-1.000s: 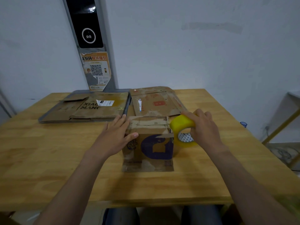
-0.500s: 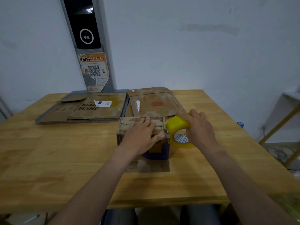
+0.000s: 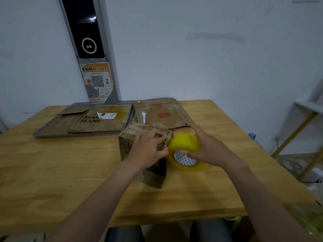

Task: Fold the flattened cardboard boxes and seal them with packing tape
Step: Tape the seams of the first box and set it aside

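A small folded cardboard box with a purple print stands upright mid-table, turned at an angle. My left hand lies over its top right corner, fingers pressing on the closed flaps beside the tape. A yellow roll of packing tape is held against the box's right side by my right hand, thumb in the core. Two flattened cardboard boxes lie behind: a large one at back left, a smaller one at back centre.
The large flat box rests on a grey tray. The wooden table backs onto a white wall with a metal panel and poster. A white shelf frame stands off the table's right side.
The box has been rotated so a corner faces me. My left hand slid from its left side onto the top right corner. The tape roll stayed at the box's right side.
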`<state>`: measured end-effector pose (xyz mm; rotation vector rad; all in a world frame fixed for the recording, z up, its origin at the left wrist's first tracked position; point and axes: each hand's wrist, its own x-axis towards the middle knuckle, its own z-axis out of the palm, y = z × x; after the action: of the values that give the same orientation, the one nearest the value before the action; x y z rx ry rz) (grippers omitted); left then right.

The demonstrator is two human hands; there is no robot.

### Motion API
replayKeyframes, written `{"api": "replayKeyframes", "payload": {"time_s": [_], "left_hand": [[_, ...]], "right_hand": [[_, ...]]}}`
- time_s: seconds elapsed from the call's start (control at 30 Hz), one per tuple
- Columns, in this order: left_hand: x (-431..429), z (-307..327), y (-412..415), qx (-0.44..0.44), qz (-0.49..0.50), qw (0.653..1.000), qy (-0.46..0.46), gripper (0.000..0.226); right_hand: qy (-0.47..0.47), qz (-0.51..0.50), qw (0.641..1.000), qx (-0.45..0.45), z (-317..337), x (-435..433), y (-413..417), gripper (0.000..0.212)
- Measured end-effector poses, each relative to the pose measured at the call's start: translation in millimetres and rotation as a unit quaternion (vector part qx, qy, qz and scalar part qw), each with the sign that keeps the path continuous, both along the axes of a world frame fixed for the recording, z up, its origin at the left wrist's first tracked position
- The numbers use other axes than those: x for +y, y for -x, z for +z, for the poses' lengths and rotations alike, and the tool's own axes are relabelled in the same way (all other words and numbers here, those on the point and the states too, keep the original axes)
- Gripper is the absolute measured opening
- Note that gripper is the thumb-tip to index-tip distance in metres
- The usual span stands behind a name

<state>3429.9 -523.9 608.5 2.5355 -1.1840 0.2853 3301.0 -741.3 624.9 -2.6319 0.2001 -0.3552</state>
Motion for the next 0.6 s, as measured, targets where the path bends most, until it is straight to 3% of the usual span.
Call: {"api": "replayKeyframes", "payload": {"time_s": [0.1,0.2,0.37,0.6], "left_hand": [[13,4,-3,0.048,-0.032,0.998,0.016,0.05],[26,9,-5,0.089,-0.069,0.994,0.014,0.047],[42,14,-18,0.155,-0.123,0.98,0.032,0.046],[53,22,-53,0.226,-0.154,0.962,0.022,0.043]], "right_hand": [[0.02,0.069,0.997,0.024,6,14,7,0.095],[0.036,0.111,0.993,0.028,4,29,9,0.087],[-0.031,0.141,0.989,0.026,2,47,7,0.089],[-0.114,0.166,0.979,0.029,4,53,-25,0.049]]}}
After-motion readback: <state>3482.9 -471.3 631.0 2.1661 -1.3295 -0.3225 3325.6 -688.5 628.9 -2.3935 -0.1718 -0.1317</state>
